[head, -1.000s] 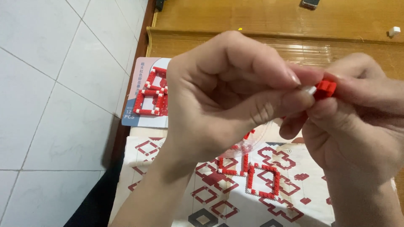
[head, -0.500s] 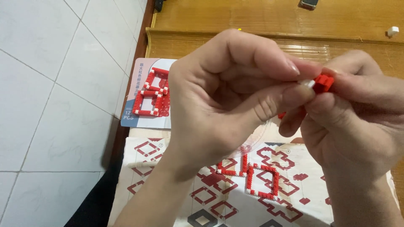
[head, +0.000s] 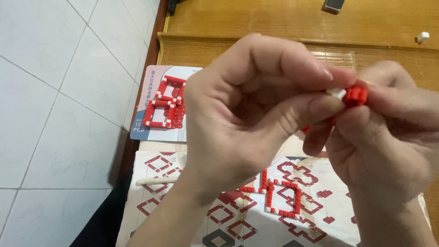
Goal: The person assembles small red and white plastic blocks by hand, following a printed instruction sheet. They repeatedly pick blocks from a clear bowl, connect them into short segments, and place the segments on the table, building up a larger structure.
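Observation:
My left hand [head: 247, 119] and my right hand [head: 388, 132] meet in the middle of the head view, fingertips pinched together on a small red brick piece [head: 356, 96] with a white part beside it. Both hands grip that piece from opposite sides. Below them, a partly built red brick frame [head: 286, 196] lies on a printed instruction sheet [head: 183, 215] with red diamond patterns. The hands hide part of that frame.
A pale box [head: 157, 103] picturing a red brick model lies at the left by the wooden edge. A cream stick-like tool [head: 155, 181] rests on the sheet. Wooden planks [head: 274, 18] run along the back, with a small white block [head: 424, 35]. White floor tiles [head: 59, 91] fill the left.
The hands have stayed pinched on the red piece, with only a slight shift of the fingers and of the view.

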